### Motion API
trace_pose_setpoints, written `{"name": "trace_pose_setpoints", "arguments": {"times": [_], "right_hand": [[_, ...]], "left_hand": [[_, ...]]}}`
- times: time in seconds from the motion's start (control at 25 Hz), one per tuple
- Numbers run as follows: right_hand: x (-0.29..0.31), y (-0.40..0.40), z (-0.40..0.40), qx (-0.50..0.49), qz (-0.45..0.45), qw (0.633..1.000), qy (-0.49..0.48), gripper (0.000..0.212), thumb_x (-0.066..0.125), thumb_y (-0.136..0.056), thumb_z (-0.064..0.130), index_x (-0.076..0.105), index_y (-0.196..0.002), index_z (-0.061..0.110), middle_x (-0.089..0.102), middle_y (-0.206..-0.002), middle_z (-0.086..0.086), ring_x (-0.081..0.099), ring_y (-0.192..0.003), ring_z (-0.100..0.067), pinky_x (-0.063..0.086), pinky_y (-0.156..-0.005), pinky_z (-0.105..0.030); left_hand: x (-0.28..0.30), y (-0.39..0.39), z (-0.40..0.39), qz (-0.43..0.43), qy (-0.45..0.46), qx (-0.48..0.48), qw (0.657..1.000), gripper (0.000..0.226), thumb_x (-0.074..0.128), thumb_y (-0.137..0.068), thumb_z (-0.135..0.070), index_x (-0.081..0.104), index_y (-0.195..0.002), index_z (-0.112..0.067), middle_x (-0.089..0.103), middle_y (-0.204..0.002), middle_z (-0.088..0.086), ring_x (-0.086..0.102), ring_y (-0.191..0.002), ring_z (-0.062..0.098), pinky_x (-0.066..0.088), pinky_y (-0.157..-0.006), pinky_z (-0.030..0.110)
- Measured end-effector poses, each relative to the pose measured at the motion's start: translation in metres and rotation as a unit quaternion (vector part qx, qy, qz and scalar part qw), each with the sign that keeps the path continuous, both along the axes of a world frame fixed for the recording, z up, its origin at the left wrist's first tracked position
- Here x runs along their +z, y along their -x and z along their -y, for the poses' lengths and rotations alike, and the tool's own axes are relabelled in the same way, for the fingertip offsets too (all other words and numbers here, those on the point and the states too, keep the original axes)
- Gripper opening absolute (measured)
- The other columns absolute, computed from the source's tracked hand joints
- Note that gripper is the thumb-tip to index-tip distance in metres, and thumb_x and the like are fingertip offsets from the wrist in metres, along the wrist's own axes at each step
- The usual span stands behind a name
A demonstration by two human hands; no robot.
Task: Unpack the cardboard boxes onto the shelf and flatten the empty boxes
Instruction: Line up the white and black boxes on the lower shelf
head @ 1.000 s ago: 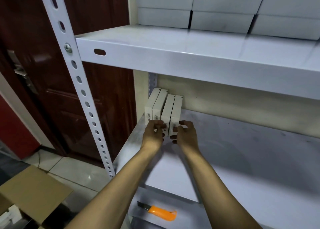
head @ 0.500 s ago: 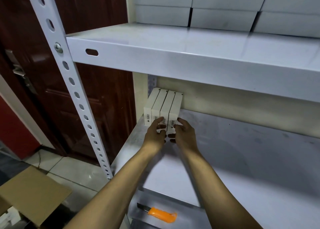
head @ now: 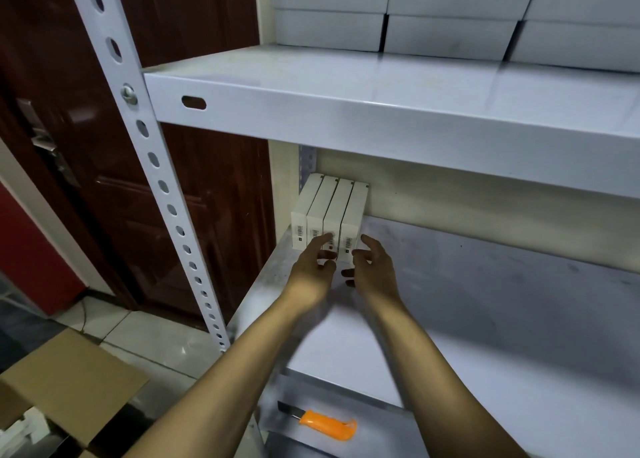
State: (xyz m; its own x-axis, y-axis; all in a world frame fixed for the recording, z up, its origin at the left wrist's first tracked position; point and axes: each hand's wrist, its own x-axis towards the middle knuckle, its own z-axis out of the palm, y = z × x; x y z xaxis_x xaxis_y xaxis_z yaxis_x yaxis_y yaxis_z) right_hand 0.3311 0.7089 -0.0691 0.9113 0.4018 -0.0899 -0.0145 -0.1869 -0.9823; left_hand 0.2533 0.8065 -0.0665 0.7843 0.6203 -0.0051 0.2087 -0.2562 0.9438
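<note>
— Boxes? Labels?
— Four white boxes (head: 329,215) upright in shelf (head: 485,284) back-left corner; barcode stickers, unreadable
— Hands?
— Left hand (head: 311,270) fingertips touching fronts, right hand (head: 372,267) loosely spread, gripping nothing

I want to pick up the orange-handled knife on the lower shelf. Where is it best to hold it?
Probably grip the orange handle of the knife from above; it lies flat, and the dark blade end points left.

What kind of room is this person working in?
Probably a small stockroom or storage corner. A bolted white metal shelving rack holds rows of identical white product boxes, an open cardboard carton sits on the tiled floor, and an orange box cutter lies on a lower shelf.
</note>
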Motion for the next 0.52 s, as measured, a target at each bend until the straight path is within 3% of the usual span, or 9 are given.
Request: {"name": "trace_pose_setpoints", "arguments": {"times": [0.08, 0.16, 0.32, 0.4, 0.52], "right_hand": [[0.003, 0.006, 0.007, -0.002, 0.044, 0.999, 0.029, 0.037, 0.049, -0.102, 0.016, 0.052, -0.137, 0.028, 0.067, -0.115, 0.001, 0.07, -0.086, -0.016, 0.05, -0.066, -0.021], [0.005, 0.013, 0.015, 0.01, 0.101, 0.992, 0.071, 0.037, 0.051, -0.1, 0.015, 0.055, -0.135, 0.026, 0.065, -0.123, 0.001, 0.064, -0.093, -0.012, 0.044, -0.07, -0.017], [0.007, 0.03, 0.028, 0.039, 0.16, 0.979, 0.117, 0.037, 0.051, -0.098, 0.015, 0.057, -0.134, 0.025, 0.058, -0.133, 0.002, 0.056, -0.114, -0.013, 0.039, -0.082, -0.018], [0.007, 0.039, 0.034, 0.047, 0.181, 0.974, 0.131, 0.037, 0.051, -0.098, 0.017, 0.058, -0.133, 0.027, 0.057, -0.134, 0.006, 0.053, -0.121, -0.014, 0.039, -0.081, -0.016], [0.004, 0.053, 0.043, 0.058, 0.22, 0.963, 0.145, 0.036, 0.053, -0.098, 0.018, 0.059, -0.132, 0.026, 0.057, -0.137, 0.004, 0.052, -0.123, -0.016, 0.041, -0.091, -0.022]], "left_hand": [[0.0, 0.009, 0.002, -0.004, -0.048, -0.004, 0.999, 0.048, 0.049, -0.096, 0.001, 0.053, -0.138, -0.021, 0.065, -0.124, 0.002, 0.061, -0.11, 0.012, 0.047, -0.081, 0.011], [0.002, 0.019, 0.005, -0.007, -0.086, -0.013, 0.996, 0.043, 0.05, -0.096, 0.001, 0.056, -0.134, -0.018, 0.065, -0.123, 0.004, 0.06, -0.109, 0.013, 0.045, -0.083, 0.007], [0.004, 0.039, 0.013, -0.023, -0.157, -0.026, 0.987, 0.041, 0.05, -0.093, -0.015, 0.057, -0.133, -0.021, 0.065, -0.127, 0.003, 0.059, -0.115, 0.021, 0.048, -0.102, 0.039], [0.004, 0.051, 0.02, -0.038, -0.19, -0.031, 0.981, 0.044, 0.047, -0.089, -0.025, 0.058, -0.131, -0.023, 0.063, -0.13, 0.0, 0.056, -0.119, 0.022, 0.045, -0.104, 0.043], [0.004, 0.07, 0.031, -0.056, -0.21, -0.026, 0.976, 0.036, 0.05, -0.096, -0.021, 0.057, -0.131, -0.026, 0.06, -0.133, -0.003, 0.048, -0.123, 0.021, 0.04, -0.107, 0.038]]}}
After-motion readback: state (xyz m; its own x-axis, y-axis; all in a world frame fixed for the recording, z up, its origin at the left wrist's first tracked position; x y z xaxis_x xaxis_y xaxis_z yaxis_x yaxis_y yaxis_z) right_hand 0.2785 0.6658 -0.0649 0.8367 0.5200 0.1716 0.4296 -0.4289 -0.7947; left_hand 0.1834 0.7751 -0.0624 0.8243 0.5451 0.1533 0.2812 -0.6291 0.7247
